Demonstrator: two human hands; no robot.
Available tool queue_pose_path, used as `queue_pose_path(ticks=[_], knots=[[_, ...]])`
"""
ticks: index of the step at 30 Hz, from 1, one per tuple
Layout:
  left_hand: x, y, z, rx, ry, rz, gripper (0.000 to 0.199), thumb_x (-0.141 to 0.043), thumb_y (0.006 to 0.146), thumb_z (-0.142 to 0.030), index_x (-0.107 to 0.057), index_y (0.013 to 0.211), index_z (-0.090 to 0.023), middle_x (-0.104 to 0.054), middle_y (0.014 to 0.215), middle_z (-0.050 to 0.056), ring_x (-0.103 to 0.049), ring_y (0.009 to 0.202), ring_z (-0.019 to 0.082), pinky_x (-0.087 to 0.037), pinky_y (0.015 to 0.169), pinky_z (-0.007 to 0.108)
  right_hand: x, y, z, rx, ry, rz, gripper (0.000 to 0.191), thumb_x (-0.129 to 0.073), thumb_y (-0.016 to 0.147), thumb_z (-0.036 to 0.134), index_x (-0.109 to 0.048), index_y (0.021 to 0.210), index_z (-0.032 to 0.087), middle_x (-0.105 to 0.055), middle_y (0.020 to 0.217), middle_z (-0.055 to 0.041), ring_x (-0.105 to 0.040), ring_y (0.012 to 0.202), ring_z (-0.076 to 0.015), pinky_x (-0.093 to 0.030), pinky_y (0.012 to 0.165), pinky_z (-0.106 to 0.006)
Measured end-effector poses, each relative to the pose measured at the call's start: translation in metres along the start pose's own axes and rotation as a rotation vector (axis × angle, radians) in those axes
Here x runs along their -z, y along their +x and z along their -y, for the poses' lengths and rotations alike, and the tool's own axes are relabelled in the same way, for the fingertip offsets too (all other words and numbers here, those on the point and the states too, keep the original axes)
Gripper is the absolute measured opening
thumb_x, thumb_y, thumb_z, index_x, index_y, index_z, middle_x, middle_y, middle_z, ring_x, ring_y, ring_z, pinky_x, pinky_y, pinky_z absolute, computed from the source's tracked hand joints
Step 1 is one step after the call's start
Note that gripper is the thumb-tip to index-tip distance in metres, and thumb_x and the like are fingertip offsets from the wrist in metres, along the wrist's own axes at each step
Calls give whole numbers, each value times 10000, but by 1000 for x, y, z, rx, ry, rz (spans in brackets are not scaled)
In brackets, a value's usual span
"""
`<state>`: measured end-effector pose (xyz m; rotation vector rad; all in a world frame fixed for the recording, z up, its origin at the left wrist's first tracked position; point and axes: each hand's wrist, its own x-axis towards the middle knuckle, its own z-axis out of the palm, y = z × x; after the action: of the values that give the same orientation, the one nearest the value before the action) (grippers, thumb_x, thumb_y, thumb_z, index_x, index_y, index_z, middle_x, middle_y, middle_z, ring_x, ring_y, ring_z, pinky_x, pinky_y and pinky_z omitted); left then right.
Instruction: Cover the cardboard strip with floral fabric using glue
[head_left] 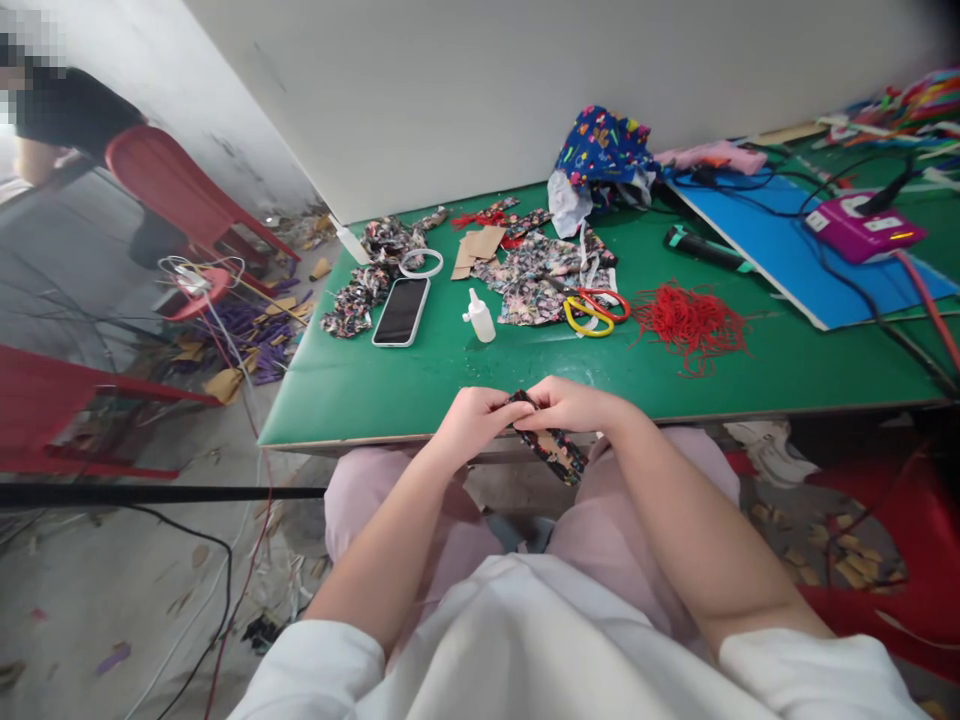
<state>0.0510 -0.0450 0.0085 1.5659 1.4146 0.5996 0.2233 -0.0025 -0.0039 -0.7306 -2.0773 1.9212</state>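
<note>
A dark floral fabric band is between my two hands, at the front edge of the green table. My left hand pinches its upper end from the left. Close against it, my right hand grips the same end, with the thumbs almost meeting. The rest of the band hangs down toward my right knee, a tan patch showing along its middle. Beyond my hands stands a small white squeeze bottle. Scissors with red and yellow handles rest on floral cloth pieces. Red strings lie heaped to the right.
A phone, a white ring and gathered floral fabric lie at the left. Rightward are a blue board, a purple power socket and cables. Another person sits far left beside a red chair.
</note>
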Motion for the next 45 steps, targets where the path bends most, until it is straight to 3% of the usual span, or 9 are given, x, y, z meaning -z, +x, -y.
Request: queue_pose_path(ticks=[4, 9, 17, 20, 28, 34, 40, 43, 45], knots=[[4, 2, 2, 14, -90, -24, 643, -188, 840, -585, -564, 575, -137, -512, 472, 1, -464, 441, 91, -357, 450, 201, 1, 0, 1, -17, 73, 17, 273, -570, 723, 391, -520, 641, 135, -472, 569, 43, -390, 511, -59, -306, 467, -192], [-2, 4, -1, 12, -87, -135, 417, -500, 761, -523, -564, 594, -146, -492, 477, -40, -447, 427, 72, -326, 418, 178, 3, -1, 1, -13, -8, -4, 290, -559, 728, 390, -502, 597, 137, -449, 545, 44, -371, 500, -58, -288, 459, -195], [-7, -3, -5, 29, -135, -166, 247, -676, 641, -390, -597, 650, -155, -522, 470, -56, -481, 418, 67, -331, 406, 160, 2, 2, -4, -22, -19, -21, 299, -568, 722, 410, -548, 636, 125, -420, 547, 56, -340, 510, -53, -262, 469, -197], [-3, -4, -4, 75, -233, -193, 279, -684, 622, -401, -569, 683, -154, -540, 452, -49, -511, 386, 89, -374, 385, 171, 3, 2, -3, 7, 7, -77, 322, -590, 712, 439, -555, 650, 124, -432, 552, 59, -357, 510, -51, -267, 471, -197], [3, -12, 18, 115, -439, -559, 295, -509, 756, -473, -446, 727, -186, -547, 554, -63, -540, 437, 74, -362, 373, 149, 13, 1, -8, 24, 241, -252, 303, -634, 693, 403, -572, 865, 161, -605, 688, 7, -581, 607, -118, -458, 516, -232], [6, -24, 8, 84, -440, -270, 267, -601, 720, -398, -570, 661, -140, -594, 652, -9, -585, 646, 114, -473, 574, 187, 9, 2, -4, 90, 169, -488, 190, -612, 709, 338, -597, 786, 166, -577, 669, 26, -527, 545, -82, -468, 507, -219], [13, -7, -27, 21, -493, 107, 340, -596, 770, -355, -482, 1047, -195, -643, 747, 2, -622, 573, 125, -507, 551, 244, 37, -6, 12, 175, -200, -599, 328, -532, 787, 426, -617, 1024, 215, -662, 861, -20, -605, 742, -136, -489, 669, -267], [32, -2, -45, -92, -513, 60, 305, -555, 809, -347, -415, 1032, -192, -648, 797, 21, -623, 545, 123, -503, 509, 238, 74, -15, 0, -59, -664, -936, 385, -365, 879, 415, -580, 1121, 207, -628, 1072, -76, -584, 952, -174, -457, 803, -298], [49, -1, -57, -168, -497, 52, 347, -553, 816, -321, -366, 1084, -205, -652, 879, 44, -648, 604, 143, -518, 530, 248, 95, -15, -11, -281, -929, -931, 389, -437, 848, 381, -575, 1133, 156, -615, 1083, -129, -568, 989, -232, -436, 831, -341]])
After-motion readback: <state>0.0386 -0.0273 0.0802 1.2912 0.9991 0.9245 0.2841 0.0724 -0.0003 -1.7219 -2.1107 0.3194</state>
